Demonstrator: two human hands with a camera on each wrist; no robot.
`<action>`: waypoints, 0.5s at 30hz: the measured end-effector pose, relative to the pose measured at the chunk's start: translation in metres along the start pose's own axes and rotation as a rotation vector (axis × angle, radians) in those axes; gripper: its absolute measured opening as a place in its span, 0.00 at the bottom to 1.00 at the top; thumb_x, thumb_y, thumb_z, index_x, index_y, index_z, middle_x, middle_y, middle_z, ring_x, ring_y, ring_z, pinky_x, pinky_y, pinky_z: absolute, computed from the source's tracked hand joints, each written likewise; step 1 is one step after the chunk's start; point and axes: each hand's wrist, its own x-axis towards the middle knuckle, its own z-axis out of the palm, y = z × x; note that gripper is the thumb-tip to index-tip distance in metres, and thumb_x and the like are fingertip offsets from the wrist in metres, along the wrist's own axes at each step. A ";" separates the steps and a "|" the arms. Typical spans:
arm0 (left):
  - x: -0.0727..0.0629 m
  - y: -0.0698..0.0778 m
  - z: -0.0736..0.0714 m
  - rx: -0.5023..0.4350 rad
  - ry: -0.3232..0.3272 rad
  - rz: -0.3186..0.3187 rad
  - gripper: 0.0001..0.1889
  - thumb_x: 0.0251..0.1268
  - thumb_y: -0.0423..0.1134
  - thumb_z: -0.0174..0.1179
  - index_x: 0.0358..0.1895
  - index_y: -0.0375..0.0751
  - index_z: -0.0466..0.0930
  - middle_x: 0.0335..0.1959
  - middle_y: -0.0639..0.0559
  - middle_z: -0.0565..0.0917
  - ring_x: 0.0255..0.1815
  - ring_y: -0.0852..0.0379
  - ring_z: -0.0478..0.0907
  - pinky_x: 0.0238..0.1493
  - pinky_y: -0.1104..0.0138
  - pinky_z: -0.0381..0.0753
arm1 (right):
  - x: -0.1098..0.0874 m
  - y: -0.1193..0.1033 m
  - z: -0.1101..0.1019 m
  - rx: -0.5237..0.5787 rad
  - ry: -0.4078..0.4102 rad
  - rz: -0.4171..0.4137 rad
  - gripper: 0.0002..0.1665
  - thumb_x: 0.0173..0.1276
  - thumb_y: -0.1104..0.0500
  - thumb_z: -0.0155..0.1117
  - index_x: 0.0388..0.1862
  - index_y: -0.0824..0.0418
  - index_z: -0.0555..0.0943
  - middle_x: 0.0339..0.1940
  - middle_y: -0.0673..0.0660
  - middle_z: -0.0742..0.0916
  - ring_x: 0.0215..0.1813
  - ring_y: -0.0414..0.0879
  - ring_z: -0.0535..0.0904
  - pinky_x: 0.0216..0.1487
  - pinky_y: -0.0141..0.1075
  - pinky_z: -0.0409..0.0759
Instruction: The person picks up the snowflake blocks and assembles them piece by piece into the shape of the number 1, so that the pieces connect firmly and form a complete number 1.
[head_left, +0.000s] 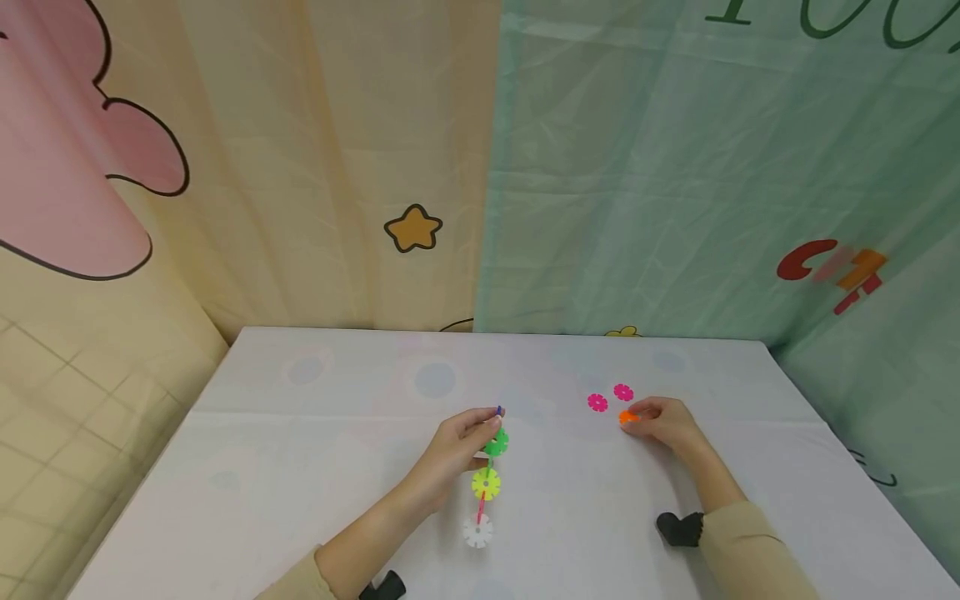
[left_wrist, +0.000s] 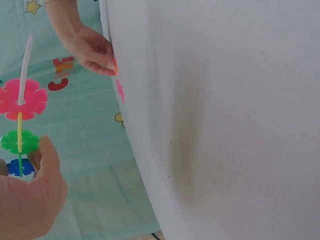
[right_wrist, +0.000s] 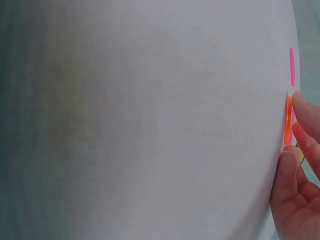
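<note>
My left hand [head_left: 461,442] pinches the upper end of a chain of interlocking flower discs, holding it above the table. Blue, green, yellow, pink and white pieces make up the chain; a yellow disc [head_left: 486,483] and a white disc [head_left: 477,531] hang at its lower end. The left wrist view shows the blue disc [left_wrist: 20,167] by the fingertips, with a green disc [left_wrist: 20,141] and a pink disc [left_wrist: 30,97] further along. At the right, my right hand [head_left: 663,421] grips an orange disc [head_left: 628,417] at the tabletop, its fingers partly covering it.
Two loose pink discs lie just beyond the orange one, a left one [head_left: 597,402] and a right one [head_left: 623,392]. All this is on a table [head_left: 337,450] with a white cloth. Printed curtains [head_left: 337,167] hang behind it.
</note>
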 end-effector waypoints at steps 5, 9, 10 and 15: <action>0.000 0.000 -0.001 -0.005 -0.004 0.013 0.26 0.69 0.46 0.53 0.62 0.29 0.67 0.56 0.36 0.75 0.46 0.54 0.75 0.50 0.54 0.76 | 0.002 0.001 0.003 -0.019 0.019 0.007 0.21 0.55 0.61 0.71 0.45 0.70 0.78 0.33 0.57 0.73 0.39 0.50 0.67 0.28 0.29 0.70; 0.000 0.000 -0.001 -0.005 -0.005 0.013 0.26 0.69 0.46 0.53 0.61 0.29 0.67 0.57 0.36 0.74 0.47 0.53 0.75 0.50 0.53 0.76 | 0.002 0.001 0.002 -0.024 0.021 0.010 0.20 0.55 0.61 0.70 0.45 0.70 0.77 0.31 0.58 0.73 0.36 0.50 0.68 0.27 0.30 0.69; -0.001 0.000 -0.001 -0.004 -0.005 0.013 0.26 0.69 0.46 0.53 0.62 0.29 0.67 0.58 0.36 0.74 0.48 0.53 0.75 0.50 0.54 0.76 | 0.003 0.001 0.001 -0.023 0.019 0.008 0.20 0.55 0.61 0.70 0.45 0.70 0.77 0.31 0.58 0.73 0.35 0.50 0.68 0.28 0.31 0.69; 0.000 -0.001 -0.001 -0.006 -0.008 0.015 0.26 0.69 0.46 0.53 0.62 0.29 0.67 0.58 0.36 0.73 0.48 0.53 0.75 0.50 0.54 0.76 | 0.004 -0.002 -0.001 -0.015 0.002 0.010 0.21 0.54 0.63 0.70 0.45 0.70 0.75 0.28 0.57 0.72 0.30 0.48 0.68 0.28 0.33 0.70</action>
